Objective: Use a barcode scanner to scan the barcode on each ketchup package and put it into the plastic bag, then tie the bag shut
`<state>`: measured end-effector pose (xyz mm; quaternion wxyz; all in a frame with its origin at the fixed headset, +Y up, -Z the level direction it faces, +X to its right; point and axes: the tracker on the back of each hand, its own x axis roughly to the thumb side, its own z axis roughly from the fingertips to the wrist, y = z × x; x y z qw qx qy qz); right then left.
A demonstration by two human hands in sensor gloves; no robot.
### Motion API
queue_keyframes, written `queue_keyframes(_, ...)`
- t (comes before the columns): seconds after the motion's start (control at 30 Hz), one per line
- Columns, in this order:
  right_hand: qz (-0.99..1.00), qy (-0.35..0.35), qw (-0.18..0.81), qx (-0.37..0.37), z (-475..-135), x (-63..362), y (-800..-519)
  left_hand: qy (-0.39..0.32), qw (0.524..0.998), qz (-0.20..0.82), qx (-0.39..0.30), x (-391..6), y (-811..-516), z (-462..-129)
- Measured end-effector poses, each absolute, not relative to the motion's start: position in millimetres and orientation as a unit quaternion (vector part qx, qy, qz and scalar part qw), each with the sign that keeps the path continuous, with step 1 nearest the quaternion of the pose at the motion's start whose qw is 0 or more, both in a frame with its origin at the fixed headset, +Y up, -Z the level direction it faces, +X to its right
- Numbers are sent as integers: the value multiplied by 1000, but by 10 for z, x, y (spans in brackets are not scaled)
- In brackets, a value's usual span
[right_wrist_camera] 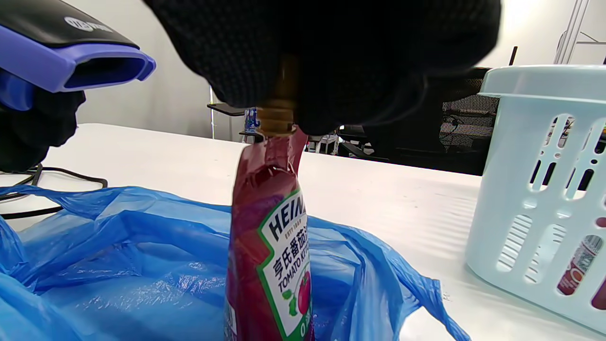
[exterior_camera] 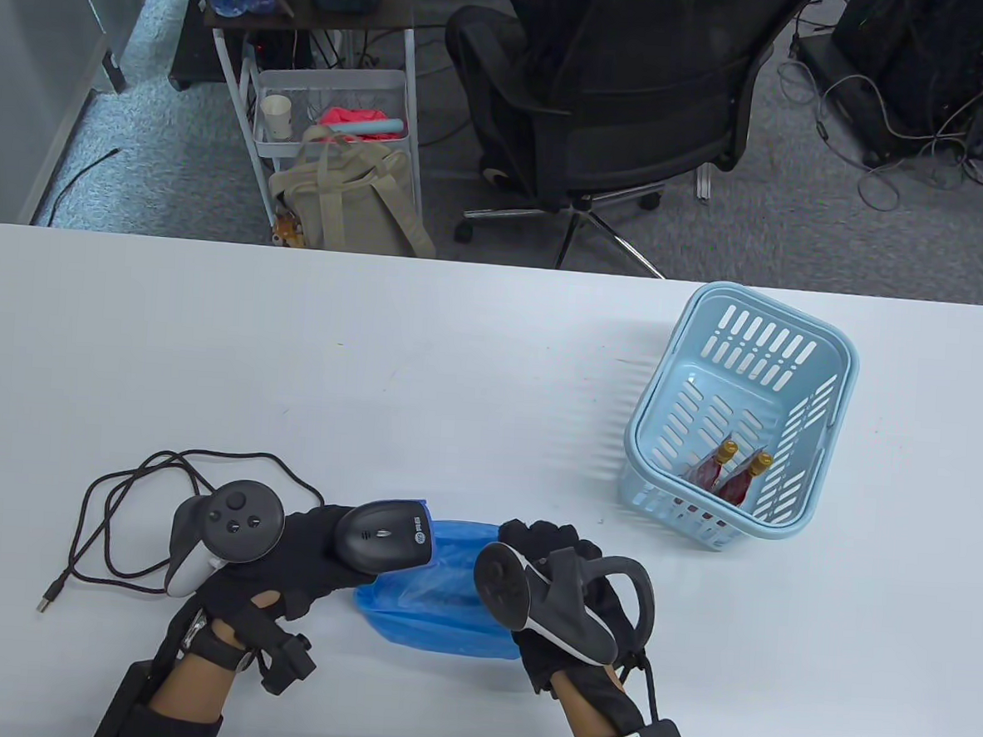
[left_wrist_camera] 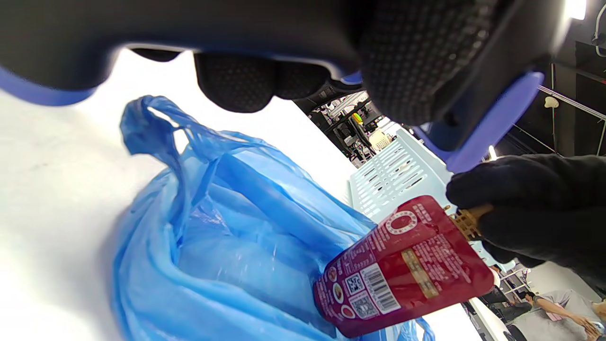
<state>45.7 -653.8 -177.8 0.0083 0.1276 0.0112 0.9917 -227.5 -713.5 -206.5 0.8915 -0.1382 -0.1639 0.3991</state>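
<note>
My left hand (exterior_camera: 297, 552) grips the black barcode scanner (exterior_camera: 383, 535), its purple-rimmed window (right_wrist_camera: 102, 71) facing right over the blue plastic bag (exterior_camera: 436, 598). My right hand (exterior_camera: 559, 556) pinches a red ketchup pouch (right_wrist_camera: 272, 255) by its gold cap (right_wrist_camera: 277, 118) and holds it upright above the bag. The pouch's back with the barcode (left_wrist_camera: 381, 289) faces the scanner in the left wrist view. Two more ketchup pouches (exterior_camera: 730, 475) lie in the light blue basket (exterior_camera: 840, 381) at the right.
The scanner's black cable (exterior_camera: 126, 496) loops over the table at the left, ending in a plug (exterior_camera: 46, 603). A black office chair (exterior_camera: 634, 86) and a white cart (exterior_camera: 332, 117) stand beyond the table's far edge.
</note>
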Motion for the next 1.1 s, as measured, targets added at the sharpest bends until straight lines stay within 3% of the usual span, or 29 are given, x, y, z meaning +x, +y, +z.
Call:
queue_keyframes(0.5,992,24,-5,123,-1778,459,-6529,-161,890,402,-141,-2284,-7140,-2079)
queue_keyframes(1.1,990,36,66,116,-1813,589,-6440,-158,891,403,-141,-2295,-7142,-2082)
